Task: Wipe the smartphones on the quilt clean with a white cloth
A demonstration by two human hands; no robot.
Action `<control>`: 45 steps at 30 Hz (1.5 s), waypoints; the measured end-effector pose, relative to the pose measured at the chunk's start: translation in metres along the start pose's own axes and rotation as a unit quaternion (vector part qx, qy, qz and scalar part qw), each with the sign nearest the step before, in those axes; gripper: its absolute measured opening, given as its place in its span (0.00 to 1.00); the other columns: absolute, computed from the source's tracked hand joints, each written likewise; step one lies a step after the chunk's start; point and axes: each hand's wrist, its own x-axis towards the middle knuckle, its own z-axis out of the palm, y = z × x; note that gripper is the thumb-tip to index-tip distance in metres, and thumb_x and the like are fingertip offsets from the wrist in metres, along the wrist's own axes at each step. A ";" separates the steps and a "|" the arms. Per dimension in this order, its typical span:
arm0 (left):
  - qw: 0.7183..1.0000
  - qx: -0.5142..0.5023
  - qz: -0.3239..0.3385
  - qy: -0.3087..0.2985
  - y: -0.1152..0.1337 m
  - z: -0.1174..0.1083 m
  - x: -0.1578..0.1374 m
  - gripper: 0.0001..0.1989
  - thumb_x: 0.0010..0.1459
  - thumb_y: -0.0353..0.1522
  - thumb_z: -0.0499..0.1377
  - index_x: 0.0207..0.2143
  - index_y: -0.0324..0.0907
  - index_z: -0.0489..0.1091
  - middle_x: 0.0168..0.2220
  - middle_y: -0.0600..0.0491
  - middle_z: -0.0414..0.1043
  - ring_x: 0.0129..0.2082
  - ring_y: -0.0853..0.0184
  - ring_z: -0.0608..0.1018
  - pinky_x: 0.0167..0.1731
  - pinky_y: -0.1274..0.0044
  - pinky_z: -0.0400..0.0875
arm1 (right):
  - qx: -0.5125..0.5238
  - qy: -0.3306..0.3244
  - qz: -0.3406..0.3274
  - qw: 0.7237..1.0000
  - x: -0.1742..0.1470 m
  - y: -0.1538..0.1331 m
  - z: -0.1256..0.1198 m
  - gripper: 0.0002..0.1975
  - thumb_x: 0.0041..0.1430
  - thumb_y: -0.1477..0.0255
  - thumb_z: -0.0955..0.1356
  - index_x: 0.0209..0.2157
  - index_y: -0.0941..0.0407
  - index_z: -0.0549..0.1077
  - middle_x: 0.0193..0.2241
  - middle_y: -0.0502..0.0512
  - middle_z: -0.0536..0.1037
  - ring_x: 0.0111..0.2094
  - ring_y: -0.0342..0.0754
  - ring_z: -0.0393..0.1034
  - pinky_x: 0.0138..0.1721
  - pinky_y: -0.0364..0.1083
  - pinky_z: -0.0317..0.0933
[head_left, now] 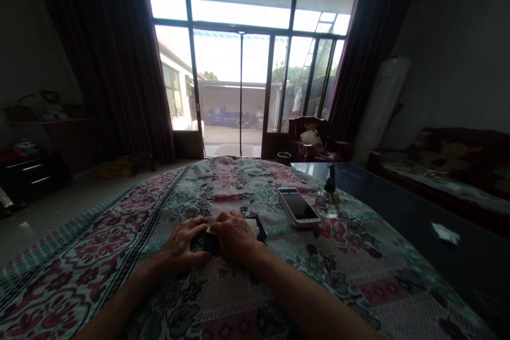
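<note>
My left hand (pixel 187 241) is curved, its thumb and fingers on either side of a small dark blue object (pixel 211 243) lying on the patterned tablecloth (pixel 223 287). Pressed down beside it, my right hand (pixel 235 234) has curled fingers over that object's far end. White tissue-like material (pixel 252 227) shows at the right hand's outer side. A black flat thing (pixel 261 228) lies partly under it. What kind of object sits between the hands is hidden by the fingers. Off to the right lies a white-edged smartphone (pixel 298 206) on what looks like another flat item.
A clear glass jar (pixel 329 204) with a black upright part stands past the phone. On the dark tabletop (pixel 382 196) at right is a crumpled white tissue (pixel 445 234). Beyond are a wooden chair (pixel 308 138), a sofa (pixel 450 162) and glass doors (pixel 231 90).
</note>
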 end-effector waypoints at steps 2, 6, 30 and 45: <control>1.000 -0.001 -0.007 -0.006 0.003 -0.002 -0.001 0.32 0.45 0.40 0.64 0.55 0.44 0.69 0.62 0.45 0.62 0.63 0.50 0.62 0.61 0.61 0.56 | 0.004 -0.003 0.010 1.000 -0.007 0.009 -0.006 0.10 0.59 0.72 0.65 0.40 0.52 0.78 0.39 0.55 0.75 0.41 0.49 0.66 0.45 0.48 0.57; 1.000 -0.007 -0.015 -0.014 0.011 -0.010 -0.002 0.31 0.46 0.41 0.63 0.54 0.46 0.70 0.63 0.47 0.61 0.63 0.49 0.61 0.61 0.61 0.56 | 0.013 -0.005 0.042 0.999 -0.029 0.038 -0.024 0.12 0.60 0.76 0.64 0.39 0.53 0.79 0.40 0.55 0.76 0.42 0.47 0.66 0.46 0.47 0.56; 1.000 0.013 -0.009 -0.015 0.013 -0.008 -0.002 0.34 0.52 0.49 0.59 0.59 0.46 0.65 0.64 0.47 0.61 0.63 0.48 0.61 0.62 0.61 0.54 | 0.048 0.060 0.097 0.992 -0.047 0.066 -0.024 0.14 0.60 0.81 0.63 0.39 0.54 0.79 0.40 0.55 0.76 0.43 0.47 0.68 0.48 0.45 0.58; 0.999 0.017 -0.025 -0.033 0.011 -0.008 -0.001 0.35 0.50 0.46 0.61 0.59 0.44 0.65 0.65 0.48 0.58 0.64 0.50 0.59 0.62 0.64 0.54 | 0.074 0.063 0.045 0.994 -0.084 0.051 -0.034 0.15 0.60 0.80 0.62 0.41 0.54 0.78 0.39 0.55 0.74 0.42 0.46 0.67 0.46 0.46 0.60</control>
